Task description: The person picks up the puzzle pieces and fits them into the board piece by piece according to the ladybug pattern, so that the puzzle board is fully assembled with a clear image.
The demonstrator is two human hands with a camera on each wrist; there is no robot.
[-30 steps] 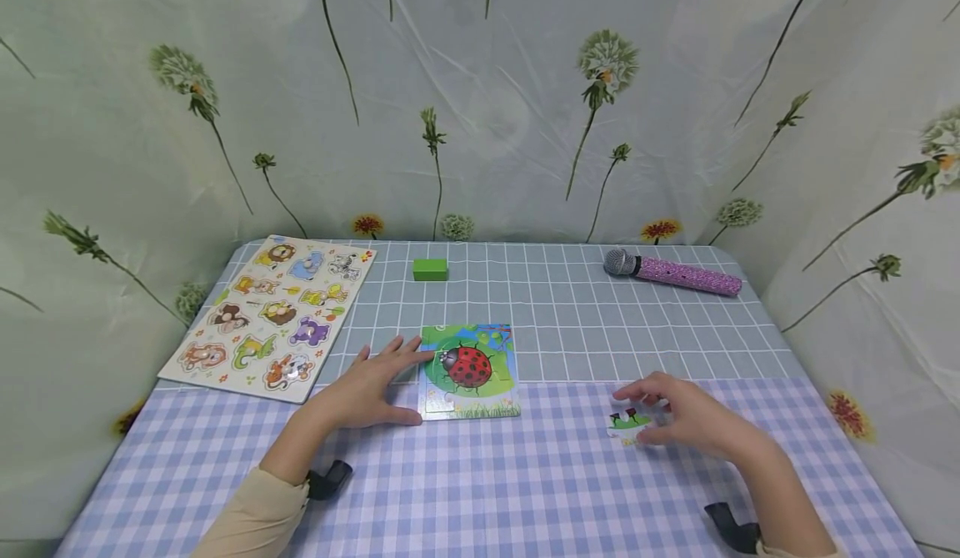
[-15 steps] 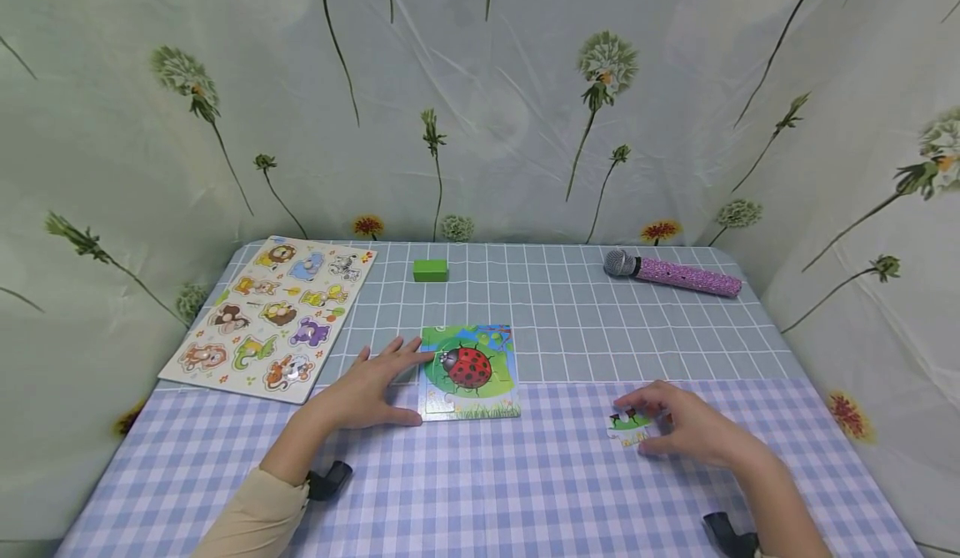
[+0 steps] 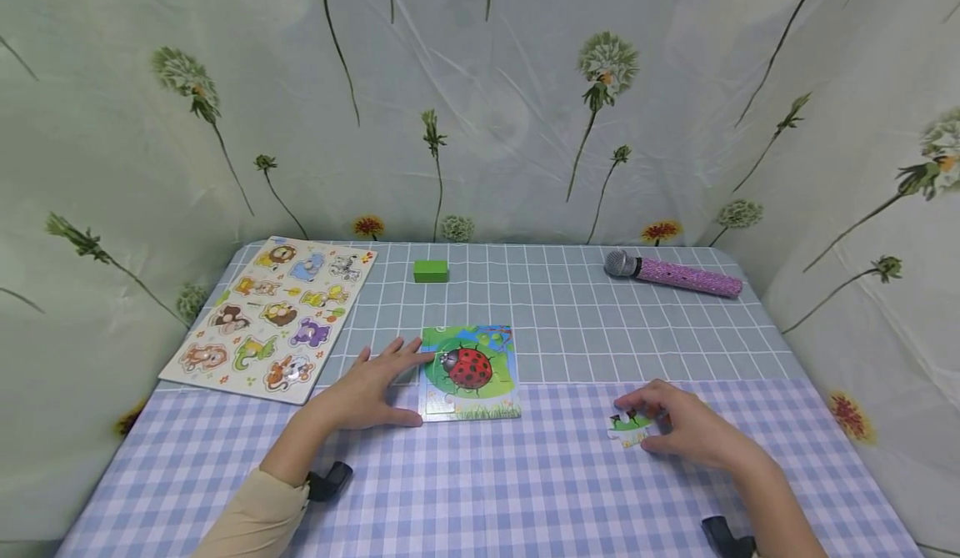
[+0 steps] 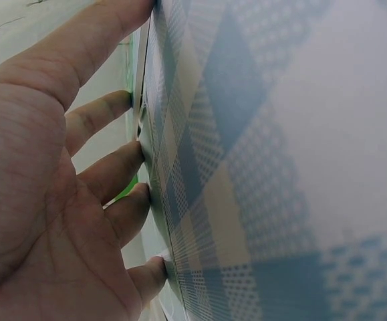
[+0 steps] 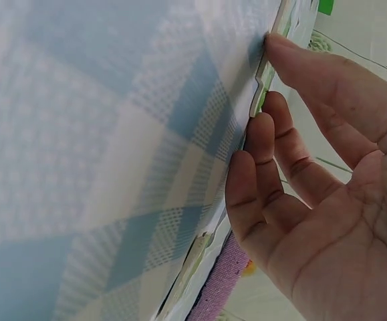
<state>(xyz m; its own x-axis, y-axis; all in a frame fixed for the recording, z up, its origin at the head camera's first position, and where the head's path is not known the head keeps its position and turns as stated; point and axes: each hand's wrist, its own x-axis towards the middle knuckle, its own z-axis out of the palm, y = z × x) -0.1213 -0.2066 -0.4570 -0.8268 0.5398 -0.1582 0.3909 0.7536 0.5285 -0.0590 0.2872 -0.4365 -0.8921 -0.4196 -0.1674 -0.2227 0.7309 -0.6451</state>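
Observation:
A square ladybug jigsaw puzzle (image 3: 468, 370) lies flat near the middle of the table. My left hand (image 3: 367, 391) rests at its left side with fingers spread, the index fingertip on the puzzle and the thumb at its near left corner. In the left wrist view the left hand's fingers (image 4: 113, 170) are extended along the tabletop. To the right lies a loose puzzle piece (image 3: 627, 429), white and green with dark marks. My right hand (image 3: 690, 424) pinches it by the edges between thumb and index finger. The right wrist view shows the thumb (image 5: 293, 57) against the piece (image 5: 263, 87).
A wooden animal peg puzzle (image 3: 273, 316) lies at the left. A small green block (image 3: 431, 271) sits at the back, and a glittery purple microphone (image 3: 675, 274) at the back right. Checked cloth (image 3: 495, 491) covers the near half of the table.
My right hand has shifted slightly, its thumb moving a little nearer to me at the loose piece's edge. The left hand and the ladybug puzzle have stayed put.

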